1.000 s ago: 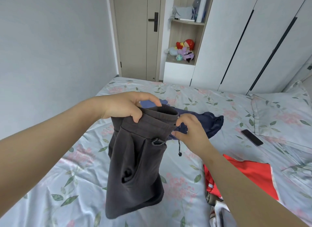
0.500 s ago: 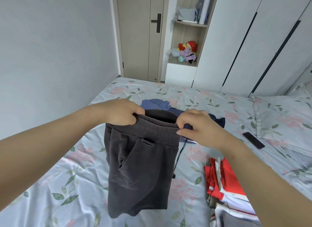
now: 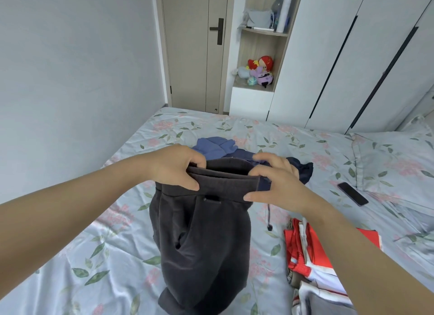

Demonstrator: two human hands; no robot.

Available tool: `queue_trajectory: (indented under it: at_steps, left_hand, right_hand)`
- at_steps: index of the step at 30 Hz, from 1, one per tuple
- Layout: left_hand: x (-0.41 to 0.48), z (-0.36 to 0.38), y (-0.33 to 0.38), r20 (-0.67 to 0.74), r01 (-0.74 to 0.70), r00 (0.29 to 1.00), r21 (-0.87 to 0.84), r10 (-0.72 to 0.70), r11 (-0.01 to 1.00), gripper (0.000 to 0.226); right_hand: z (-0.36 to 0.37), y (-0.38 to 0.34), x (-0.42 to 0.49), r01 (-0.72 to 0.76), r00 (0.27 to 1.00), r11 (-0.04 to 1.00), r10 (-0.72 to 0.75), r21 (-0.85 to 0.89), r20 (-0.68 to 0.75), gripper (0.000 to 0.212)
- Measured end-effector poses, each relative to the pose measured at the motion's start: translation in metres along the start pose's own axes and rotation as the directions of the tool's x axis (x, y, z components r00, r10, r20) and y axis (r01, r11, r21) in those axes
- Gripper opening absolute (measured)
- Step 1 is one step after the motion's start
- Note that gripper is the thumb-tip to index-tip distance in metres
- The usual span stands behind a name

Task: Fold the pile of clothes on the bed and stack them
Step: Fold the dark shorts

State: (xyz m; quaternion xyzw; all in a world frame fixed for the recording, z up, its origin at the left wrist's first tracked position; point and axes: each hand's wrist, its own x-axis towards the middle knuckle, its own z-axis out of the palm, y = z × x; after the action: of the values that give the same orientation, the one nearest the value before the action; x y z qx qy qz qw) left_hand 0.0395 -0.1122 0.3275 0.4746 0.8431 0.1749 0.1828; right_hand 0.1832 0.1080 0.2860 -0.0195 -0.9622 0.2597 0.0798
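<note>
Both hands grip the waistband of the dark grey shorts (image 3: pixel 202 239), the left hand (image 3: pixel 173 167) pinching one end and the right hand (image 3: pixel 274 181) the other, so the garment hangs above the bed (image 3: pixel 70 279) with its hem brushing the sheet. Laid down crooked, the limp legs could bunch; the dangling drawcord (image 3: pixel 269 217) may snag

No text, label, brand, number or sign can be read anywhere: not on the shorts (image 3: pixel 202 232), the red clothes (image 3: pixel 312 256), the phone (image 3: pixel 352 194) or the shelf bottles (image 3: pixel 283 9).
</note>
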Motion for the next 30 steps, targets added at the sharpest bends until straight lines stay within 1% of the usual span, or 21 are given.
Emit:
queue_trajectory:
  at_steps: [1, 3, 4, 6, 8, 9, 10, 11, 13, 14, 15, 16, 18, 20, 21, 23, 24, 26, 27, 29, 30]
  left_hand:
    - [0.000, -0.002, 0.002, 0.011, -0.008, 1.000, -0.015, 0.008, 1.000, 0.022]
    - [0.001, -0.005, 0.006, 0.071, -0.025, 0.997, 0.003, 0.025, 1.000, 0.028]
    - [0.001, -0.006, 0.007, 0.120, -0.026, 0.993, 0.043, 0.021, 0.999, 0.029]
    - [0.002, -0.007, 0.007, 0.195, 0.007, 0.980, 0.139, -0.034, 0.990, 0.024]
    - [0.004, -0.006, 0.004, 0.224, 0.050, 0.970, 0.208, -0.098, 0.977, 0.020]
    - [0.004, -0.006, 0.002, 0.224, 0.059, 0.969, 0.219, -0.109, 0.974, 0.018]
    - [0.005, -0.006, 0.001, 0.211, 0.060, 0.972, 0.221, -0.108, 0.973, 0.015]
    - [0.006, -0.006, 0.000, 0.187, 0.060, 0.977, 0.218, -0.102, 0.974, 0.012]
    - [0.006, -0.006, 0.000, 0.133, 0.061, 0.987, 0.174, -0.085, 0.983, 0.009]
    - [0.006, -0.005, 0.001, 0.118, 0.053, 0.990, 0.150, -0.071, 0.987, 0.008]
    - [0.006, -0.005, 0.002, 0.116, 0.040, 0.992, 0.142, -0.057, 0.989, 0.007]
    - [0.006, -0.005, 0.003, 0.126, 0.032, 0.991, 0.145, -0.050, 0.989, 0.007]
    - [0.006, -0.007, 0.006, 0.147, 0.024, 0.988, 0.167, -0.049, 0.986, 0.003]
    - [0.006, -0.011, 0.007, 0.148, 0.030, 0.987, 0.173, -0.056, 0.984, 0.006]
    - [0.006, -0.013, 0.006, 0.151, 0.039, 0.986, 0.168, -0.065, 0.985, 0.002]
    - [0.007, -0.016, 0.005, 0.164, 0.049, 0.983, 0.181, -0.079, 0.982, 0.008]
    - [0.007, -0.017, 0.003, 0.162, 0.054, 0.983, 0.192, -0.086, 0.980, 0.011]
    - [0.008, -0.017, 0.001, 0.126, 0.053, 0.989, 0.189, -0.077, 0.981, 0.007]
    - [0.008, -0.017, 0.000, 0.094, 0.056, 0.993, 0.177, -0.074, 0.983, 0.006]
    - [0.009, -0.020, 0.000, 0.016, 0.052, 0.998, 0.169, -0.056, 0.984, 0.010]
    - [0.008, -0.021, 0.001, -0.017, 0.040, 0.999, 0.178, -0.038, 0.983, 0.014]
  right_hand:
    - [0.001, 0.004, 0.001, -0.048, 0.998, 0.999, 0.047, 0.020, 0.029, 0.030]
    - [0.002, 0.009, 0.004, -0.084, 0.995, 0.985, 0.076, 0.152, 0.057, 0.027]
    - [0.002, 0.008, 0.005, -0.074, 0.997, 0.974, 0.065, 0.212, 0.046, 0.029]
    - [0.003, 0.006, 0.008, -0.043, 0.999, 0.970, 0.048, 0.238, -0.016, 0.038]
    - [0.003, 0.001, 0.010, 0.027, 0.998, 0.967, -0.010, 0.253, -0.067, 0.043]
    - [0.002, -0.001, 0.011, 0.074, 0.996, 0.965, -0.061, 0.252, -0.059, 0.043]
    - [0.002, -0.002, 0.012, 0.113, 0.994, 0.966, -0.112, 0.234, -0.020, 0.040]
    - [0.001, -0.003, 0.013, 0.126, 0.989, 0.971, -0.140, 0.204, 0.053, 0.035]
    - [0.000, 0.001, 0.012, 0.088, 0.971, 0.992, -0.107, 0.095, 0.212, 0.021]
    - [0.000, 0.004, 0.011, 0.059, 0.966, 0.998, -0.064, 0.027, 0.250, 0.023]
    - [-0.001, 0.007, 0.010, 0.031, 0.967, 0.999, -0.021, -0.036, 0.254, 0.031]
    - [-0.002, 0.009, 0.010, 0.014, 0.972, 0.997, 0.005, -0.080, 0.234, 0.038]
    - [-0.008, 0.007, 0.009, 0.017, 0.989, 0.991, 0.003, -0.129, 0.147, 0.043]
    - [-0.015, 0.003, 0.009, 0.023, 1.000, 0.993, -0.022, -0.118, 0.005, 0.038]
    - [-0.018, 0.001, 0.009, 0.021, 0.998, 0.995, -0.027, -0.093, -0.064, 0.033]
    - [-0.022, -0.005, 0.011, -0.015, 0.989, 0.999, 0.010, -0.030, -0.150, 0.028]
    - [-0.024, -0.009, 0.012, -0.055, 0.985, 0.998, 0.056, 0.009, -0.164, 0.026]
    - [-0.027, -0.011, 0.012, -0.123, 0.974, 0.989, 0.136, 0.080, -0.182, 0.035]
    - [-0.028, -0.011, 0.012, -0.139, 0.966, 0.984, 0.160, 0.110, -0.204, 0.039]
    - [-0.030, -0.014, 0.012, -0.144, 0.952, 0.971, 0.189, 0.192, -0.241, 0.039]
    - [-0.033, -0.016, 0.011, -0.152, 0.953, 0.958, 0.208, 0.244, -0.221, 0.041]
